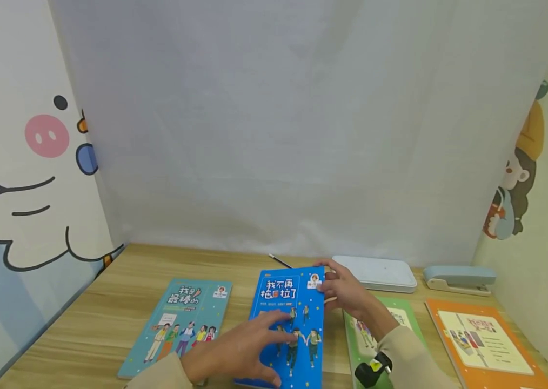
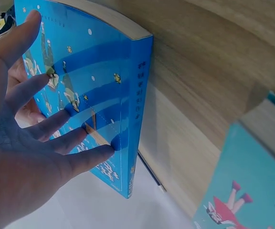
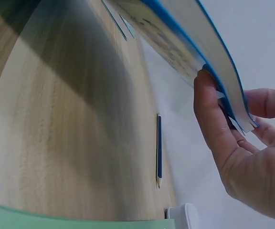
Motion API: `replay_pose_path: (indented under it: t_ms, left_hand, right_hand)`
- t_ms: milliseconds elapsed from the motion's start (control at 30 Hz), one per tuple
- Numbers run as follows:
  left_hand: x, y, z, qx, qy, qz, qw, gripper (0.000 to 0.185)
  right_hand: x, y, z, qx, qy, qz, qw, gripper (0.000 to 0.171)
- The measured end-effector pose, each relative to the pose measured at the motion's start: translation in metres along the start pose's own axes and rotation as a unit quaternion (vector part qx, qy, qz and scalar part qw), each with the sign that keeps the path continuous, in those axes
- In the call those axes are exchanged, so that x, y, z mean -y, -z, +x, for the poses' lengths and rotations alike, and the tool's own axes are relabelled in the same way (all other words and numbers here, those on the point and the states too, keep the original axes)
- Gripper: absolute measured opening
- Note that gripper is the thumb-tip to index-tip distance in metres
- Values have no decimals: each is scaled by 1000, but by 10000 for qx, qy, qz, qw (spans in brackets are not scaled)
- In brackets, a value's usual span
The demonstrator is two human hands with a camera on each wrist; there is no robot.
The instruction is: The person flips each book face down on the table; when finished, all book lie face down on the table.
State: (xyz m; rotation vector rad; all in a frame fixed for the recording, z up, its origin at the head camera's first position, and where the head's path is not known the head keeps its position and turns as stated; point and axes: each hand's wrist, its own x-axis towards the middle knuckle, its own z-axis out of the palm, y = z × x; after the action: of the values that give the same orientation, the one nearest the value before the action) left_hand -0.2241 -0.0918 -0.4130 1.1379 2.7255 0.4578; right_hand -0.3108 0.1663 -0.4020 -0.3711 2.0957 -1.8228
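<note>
The right hand [image 1: 349,290] pinches the upper right corner of a blue book [image 1: 305,300], thumb and fingers on either side of its pages, so the book is tilted with that corner raised off the wooden table [image 1: 104,313]. The left hand [image 1: 242,348] has its fingers spread and straight over the front cover, gripping nothing; whether every fingertip touches I cannot tell. Left of the left hand lies a teal book [image 1: 172,324], while a green book [image 1: 365,340] lies beneath the right forearm, partly hidden by it. Beyond the right hand's fingers, a little to their left, is a pencil [image 1: 280,261]. Just beyond that hand on its right sits a white case [image 1: 376,272], with a blue stapler [image 1: 459,278] and an orange book [image 1: 488,343] farther right of it
</note>
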Motion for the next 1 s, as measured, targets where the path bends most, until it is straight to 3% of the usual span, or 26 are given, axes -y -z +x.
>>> replay_pose_path:
  t_ms: [467, 767, 1000]
  left_hand:
    - [-17, 5, 4, -562, 85, -454, 9974, 64]
    - [-26, -3, 9, -875, -40, -768, 9932, 77]
    - [-29, -7, 12, -977, -95, -549, 9937, 89]
  right_hand:
    - [17, 0, -4, -262, 243, 10, 9994, 49]
    - [29, 1, -6, -698, 195, 182, 9972, 47]
    - [33, 2, -9, -864, 208, 310, 9956, 49]
